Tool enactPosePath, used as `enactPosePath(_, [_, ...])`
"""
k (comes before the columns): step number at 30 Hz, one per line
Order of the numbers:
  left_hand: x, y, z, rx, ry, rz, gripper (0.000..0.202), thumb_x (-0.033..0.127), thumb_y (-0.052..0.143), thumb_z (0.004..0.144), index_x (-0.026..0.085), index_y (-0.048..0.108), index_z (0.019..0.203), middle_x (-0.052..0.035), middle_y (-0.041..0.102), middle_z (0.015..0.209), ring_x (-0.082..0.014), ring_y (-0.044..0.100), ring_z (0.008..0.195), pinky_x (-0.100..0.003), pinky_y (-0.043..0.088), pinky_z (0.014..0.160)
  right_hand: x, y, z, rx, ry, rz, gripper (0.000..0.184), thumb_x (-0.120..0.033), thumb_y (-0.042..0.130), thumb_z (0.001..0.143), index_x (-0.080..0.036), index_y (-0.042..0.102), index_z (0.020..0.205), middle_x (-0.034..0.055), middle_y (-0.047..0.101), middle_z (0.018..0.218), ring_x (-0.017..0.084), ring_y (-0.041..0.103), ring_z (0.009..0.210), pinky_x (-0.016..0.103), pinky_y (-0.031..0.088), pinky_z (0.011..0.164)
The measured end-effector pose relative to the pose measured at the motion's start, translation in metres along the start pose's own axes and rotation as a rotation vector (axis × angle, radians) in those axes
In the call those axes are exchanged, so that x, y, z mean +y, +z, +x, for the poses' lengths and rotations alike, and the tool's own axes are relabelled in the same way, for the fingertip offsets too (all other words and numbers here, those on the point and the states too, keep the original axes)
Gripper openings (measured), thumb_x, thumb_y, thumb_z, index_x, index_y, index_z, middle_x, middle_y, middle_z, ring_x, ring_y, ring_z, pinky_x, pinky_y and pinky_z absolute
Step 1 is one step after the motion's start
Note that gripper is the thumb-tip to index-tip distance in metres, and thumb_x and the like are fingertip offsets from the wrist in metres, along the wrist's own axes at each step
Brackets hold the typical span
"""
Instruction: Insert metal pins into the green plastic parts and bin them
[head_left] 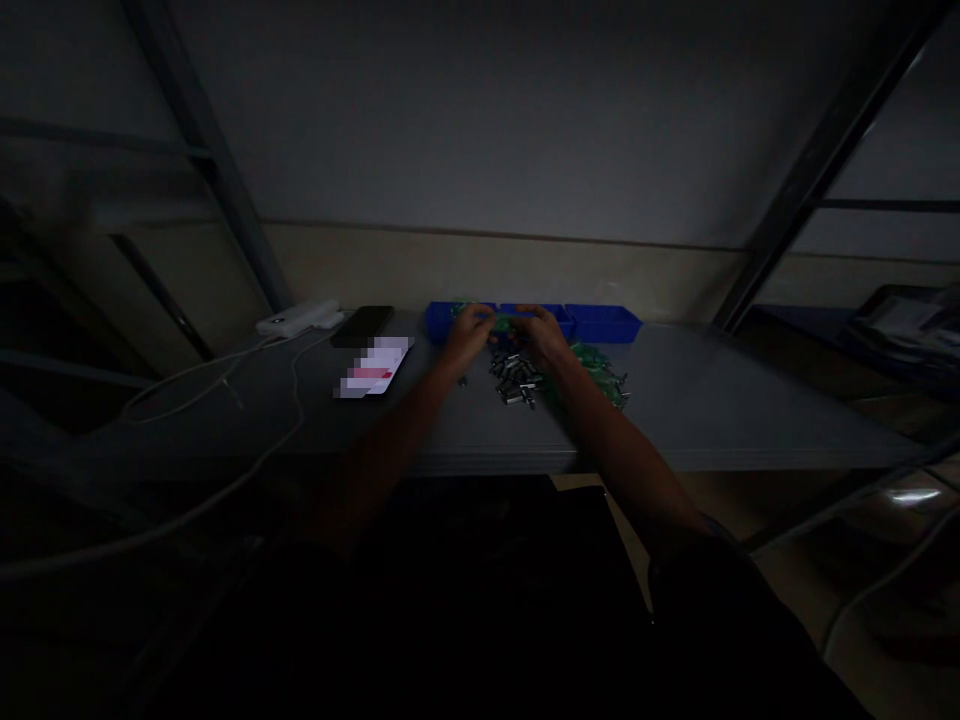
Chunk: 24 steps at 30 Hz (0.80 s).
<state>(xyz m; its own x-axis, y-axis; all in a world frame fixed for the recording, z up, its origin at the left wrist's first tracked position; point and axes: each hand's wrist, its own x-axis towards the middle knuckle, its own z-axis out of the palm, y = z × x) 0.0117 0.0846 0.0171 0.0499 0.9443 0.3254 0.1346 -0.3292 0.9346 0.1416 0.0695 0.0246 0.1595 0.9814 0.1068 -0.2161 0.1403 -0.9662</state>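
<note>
My left hand [471,336] is closed in a pinch at the front of the blue bins, holding a small green plastic piece [502,324]. From the other side my right hand [541,330] meets it with curled fingers; what lies between those fingertips is too dark and small to make out. Just below the hands lies a loose heap of shiny metal cylinders [516,382]. A pile of green translucent pieces [596,368], with some metal parts among them, is partly hidden behind my right forearm. More green pieces [463,306] show in the left blue bin [439,322].
A middle blue bin [559,318] and a right blue bin [602,323] continue the row on the grey table [720,400]. To the left lie a lit phone [379,368], a dark flat box [364,325] and a white device [298,318] with cables. Metal posts flank the table.
</note>
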Motion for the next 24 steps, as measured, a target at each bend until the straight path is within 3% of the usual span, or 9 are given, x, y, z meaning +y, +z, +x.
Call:
enactPosePath(10, [-0.002,0.008,0.007,-0.017,-0.003,-0.093,0.027,0.015,0.060,0.077,0.019,0.051,0.102,0.0056,0.058,0.067,-0.0081,0.055,0.052,-0.019,0.042,0.055,0.005,-0.002,0.002,0.066,0.031,0.001,0.026,-0.006,0.054,0.068,-0.019,0.050,0.091,-0.0095,0.052,0.049,0.008,0.049,0.041,0.018,0.039,0.044])
enactPosePath(17, [-0.013,0.020,0.002,-0.038,0.029,-0.067,0.024,0.016,0.053,0.082,0.019,0.049,0.105,0.0065,0.052,0.064,-0.0066,0.049,0.046,-0.017,0.040,0.051,0.014,-0.005,0.009,0.078,-0.004,0.013,0.034,-0.019,0.069,0.064,-0.020,0.050,0.092,-0.0121,0.048,0.050,0.007,0.045,0.042,0.017,0.036,0.045])
enactPosePath(24, [-0.020,0.029,-0.004,-0.011,0.061,-0.087,0.031,0.016,0.050,0.086,0.020,0.046,0.116,0.0028,0.056,0.078,-0.0056,0.049,0.048,-0.018,0.043,0.053,0.020,-0.007,0.010,0.106,-0.048,-0.001,0.040,-0.022,0.069,0.063,-0.021,0.049,0.097,-0.0124,0.047,0.054,0.007,0.044,0.047,0.018,0.036,0.049])
